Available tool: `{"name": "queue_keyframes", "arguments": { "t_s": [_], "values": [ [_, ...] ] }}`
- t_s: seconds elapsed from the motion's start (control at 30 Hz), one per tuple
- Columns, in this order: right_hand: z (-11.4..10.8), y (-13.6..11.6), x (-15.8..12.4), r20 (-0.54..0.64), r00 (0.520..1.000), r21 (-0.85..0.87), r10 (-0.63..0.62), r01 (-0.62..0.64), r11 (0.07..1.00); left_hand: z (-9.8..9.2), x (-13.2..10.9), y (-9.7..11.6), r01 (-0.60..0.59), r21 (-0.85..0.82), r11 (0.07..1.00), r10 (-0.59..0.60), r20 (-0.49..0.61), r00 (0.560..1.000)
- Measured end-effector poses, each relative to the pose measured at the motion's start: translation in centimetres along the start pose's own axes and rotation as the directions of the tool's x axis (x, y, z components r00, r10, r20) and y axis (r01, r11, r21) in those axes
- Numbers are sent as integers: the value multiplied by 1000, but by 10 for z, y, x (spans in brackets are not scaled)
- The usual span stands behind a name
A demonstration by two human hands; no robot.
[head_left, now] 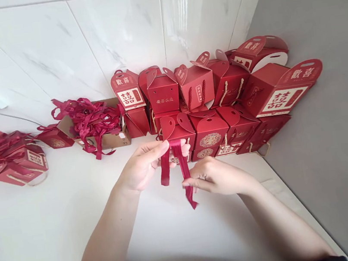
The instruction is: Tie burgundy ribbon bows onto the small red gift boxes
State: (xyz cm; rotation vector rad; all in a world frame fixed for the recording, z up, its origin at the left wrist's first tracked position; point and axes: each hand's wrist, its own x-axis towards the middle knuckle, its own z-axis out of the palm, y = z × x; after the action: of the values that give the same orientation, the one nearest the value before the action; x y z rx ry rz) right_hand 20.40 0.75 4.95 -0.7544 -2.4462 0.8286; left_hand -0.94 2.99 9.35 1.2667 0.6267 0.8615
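A dark red ribbon [179,164] hangs folded over the fingers of my left hand [143,165], which pinches its top; two tails drop down. My right hand [215,176] pinches the longer tail lower down, fingers closed on it. Both hands hover over the white tabletop [46,237], just in front of a small red gift box [179,130] with rounded handle flaps. Part of that box is hidden behind the ribbon and my fingers.
A pile of red gift boxes [221,97] with gold print is stacked against the tiled wall. A cardboard box [109,138] full of loose red ribbons stands at its left. Ribbon-tied boxes [18,160] lie far left. The table edge [299,203] runs along the right, grey floor beyond.
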Motion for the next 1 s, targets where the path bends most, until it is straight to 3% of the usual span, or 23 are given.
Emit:
{"name": "queue_keyframes", "arguments": {
  "t_s": [0.1, 0.2, 0.3, 0.37, 0.47, 0.57, 0.67, 0.8, 1.0],
  "values": [
    [0, -12, -1, 64, 995, 113, -77, 69, 991, 0, 0, -2, -91, 291, 952, 102, -23, 994],
    [-6, -24, -5, 17, 986, 233, -165, 156, 960, 6, -1, -4, -198, 604, 772, 236, 17, 972],
    [-15, -30, -14, -172, 967, 335, -188, 237, 912, 17, -3, -4, -267, 757, 597, 257, 135, 957],
    [-19, -28, -19, -375, 921, 303, -107, 231, 925, 24, -4, -5, -247, 777, 579, 199, 159, 967],
    [-21, -22, -22, -550, 832, 146, -81, 192, 970, 32, -5, -8, -72, 707, 704, 36, 66, 997],
    [-20, -17, -18, -546, 809, -91, -219, 203, 975, 31, -4, -12, 144, 529, 836, -209, 65, 976],
    [-19, -13, -14, -500, 802, -261, -326, 219, 940, 24, 0, -15, 247, 345, 906, -298, 103, 949],
    [-22, -7, -15, -456, 843, -213, -284, 207, 955, 17, 3, -11, 301, 162, 940, -323, 126, 938],
    [-25, 0, -13, -335, 922, -178, -194, 141, 974, 15, 0, 1, 332, 13, 943, -329, 175, 928]
  ]
}}
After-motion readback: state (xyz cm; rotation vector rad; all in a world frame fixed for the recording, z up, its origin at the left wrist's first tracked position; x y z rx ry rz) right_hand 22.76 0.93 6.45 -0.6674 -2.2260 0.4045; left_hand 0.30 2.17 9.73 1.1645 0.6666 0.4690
